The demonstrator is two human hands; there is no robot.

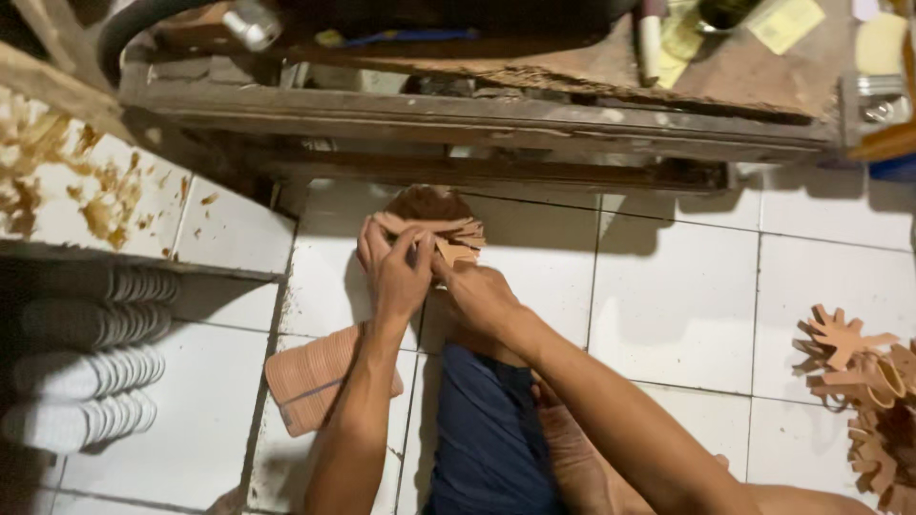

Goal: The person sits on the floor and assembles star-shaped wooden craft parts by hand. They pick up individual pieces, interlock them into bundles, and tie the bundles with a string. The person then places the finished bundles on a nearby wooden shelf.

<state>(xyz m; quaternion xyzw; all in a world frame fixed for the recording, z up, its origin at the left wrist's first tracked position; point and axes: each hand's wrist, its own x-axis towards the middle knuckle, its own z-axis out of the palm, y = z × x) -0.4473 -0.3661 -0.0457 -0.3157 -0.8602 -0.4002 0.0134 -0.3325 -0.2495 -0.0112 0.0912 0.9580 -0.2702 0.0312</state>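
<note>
- A stack of flat brown cut-out pieces (441, 232), with pointed, star-like edges, is held low over the white tiled floor (668, 286), just in front of the worn wooden desk (458, 119).
- The left hand (393, 272) is closed around the near left side of the stack, fingers curled over its top edge.
- The right hand (475, 291) is closed on the stack from the right and below, thumb pressed toward the pointed edges.
- The two hands are touching each other at the stack, so the pieces are pinched from both sides.
- The step seems best done with the points kept aligned: the stack is judged likely to fan out if pressure is eased on one side only.
- Pressure is better placed on the flat faces than on the thin tips, which look easy to bend or snap.
- A ribbed brown mat-like piece (320, 377) lies on the floor just left of the dark blue trouser leg (487, 439).
- More star-shaped cut-outs (859, 381) are piled well apart at the right edge.
- Rows of pale stacked discs (91, 367) are seen under a shelf on the left.
- What lies beneath the stack is hidden by the hands.
</note>
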